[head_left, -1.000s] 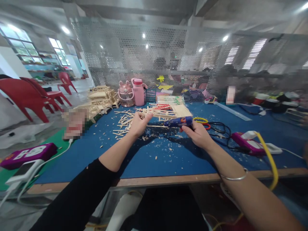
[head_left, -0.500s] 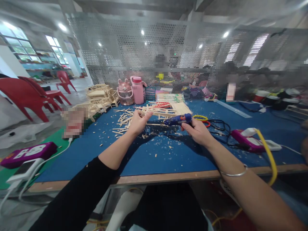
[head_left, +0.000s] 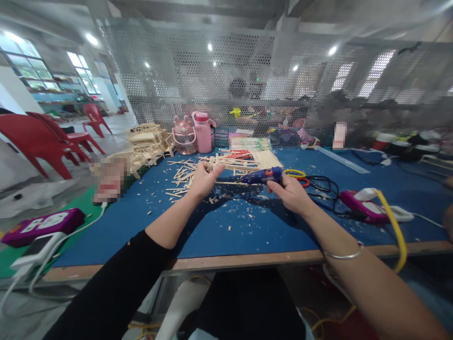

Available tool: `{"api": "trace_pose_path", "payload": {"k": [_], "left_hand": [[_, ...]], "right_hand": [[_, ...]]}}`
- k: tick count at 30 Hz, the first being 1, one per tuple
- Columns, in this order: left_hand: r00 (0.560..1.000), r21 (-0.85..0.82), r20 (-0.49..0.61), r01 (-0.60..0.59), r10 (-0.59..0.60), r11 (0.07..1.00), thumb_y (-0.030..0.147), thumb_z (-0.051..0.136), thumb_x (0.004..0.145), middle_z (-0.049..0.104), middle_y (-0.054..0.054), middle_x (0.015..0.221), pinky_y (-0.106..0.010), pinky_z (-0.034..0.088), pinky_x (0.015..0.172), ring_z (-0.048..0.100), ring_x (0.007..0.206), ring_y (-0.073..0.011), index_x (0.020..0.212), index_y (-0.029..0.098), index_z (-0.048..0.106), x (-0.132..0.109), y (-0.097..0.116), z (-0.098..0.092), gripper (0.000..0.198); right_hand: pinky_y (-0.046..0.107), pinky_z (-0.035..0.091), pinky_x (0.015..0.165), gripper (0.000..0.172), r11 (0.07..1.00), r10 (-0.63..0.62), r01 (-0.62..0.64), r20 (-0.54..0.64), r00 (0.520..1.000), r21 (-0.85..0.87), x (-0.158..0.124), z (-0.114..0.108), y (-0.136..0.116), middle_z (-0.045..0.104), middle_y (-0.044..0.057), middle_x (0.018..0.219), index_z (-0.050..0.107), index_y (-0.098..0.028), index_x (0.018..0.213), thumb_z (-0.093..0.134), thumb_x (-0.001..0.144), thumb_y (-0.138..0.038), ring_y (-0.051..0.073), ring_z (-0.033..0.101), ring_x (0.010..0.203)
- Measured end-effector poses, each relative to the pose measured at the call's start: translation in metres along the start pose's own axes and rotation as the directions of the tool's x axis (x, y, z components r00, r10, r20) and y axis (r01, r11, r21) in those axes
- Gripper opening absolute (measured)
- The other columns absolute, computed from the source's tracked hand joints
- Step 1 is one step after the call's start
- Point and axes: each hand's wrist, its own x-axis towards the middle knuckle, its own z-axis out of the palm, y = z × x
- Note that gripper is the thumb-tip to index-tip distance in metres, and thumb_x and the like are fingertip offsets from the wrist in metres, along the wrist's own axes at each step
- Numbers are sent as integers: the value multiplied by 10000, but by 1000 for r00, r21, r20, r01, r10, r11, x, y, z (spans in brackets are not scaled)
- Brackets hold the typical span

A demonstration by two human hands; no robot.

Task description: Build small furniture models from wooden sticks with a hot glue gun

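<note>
In my right hand [head_left: 292, 192] is a blue hot glue gun [head_left: 262, 175], with my fingers wrapped round its grip and its nozzle pointing left. My left hand [head_left: 205, 179] is closed on a small frame of pale wooden sticks [head_left: 240, 165]; the fingers hide part of it. The glue gun's tip is close to the frame's lower stick, and I cannot tell whether they touch. Loose wooden sticks [head_left: 182, 174] lie scattered beside and behind my left hand. Behind the frame are red-marked sticks [head_left: 239, 154] and a bundle of pale sticks [head_left: 265, 159].
Finished stick models [head_left: 150, 141] stand at the back left beside a pink pot [head_left: 184, 137] and a pink bottle [head_left: 203, 134]. Black cables [head_left: 323, 186] and a purple power strip [head_left: 368, 208] lie right; another purple strip [head_left: 44, 227] is left. A perforated screen [head_left: 212, 71] borders the back.
My hands, the glue gun and the stick frame keep almost the same position. Beyond the screen, a person has shifted slightly.
</note>
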Motion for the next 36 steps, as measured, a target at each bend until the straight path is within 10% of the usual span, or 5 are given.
{"api": "trace_pose_path", "payload": {"k": [36], "left_hand": [[1000, 23, -24, 5, -4, 1000, 531, 593, 720, 406, 41, 663, -271, 329, 650, 394, 639, -115, 728, 198, 381, -5, 7, 1, 395]], "right_hand": [[331, 445, 768, 349, 994, -106, 103, -164, 981, -25, 1, 7, 2, 659, 70, 929, 582, -161, 1069, 493, 851, -419, 221, 584, 838]]}}
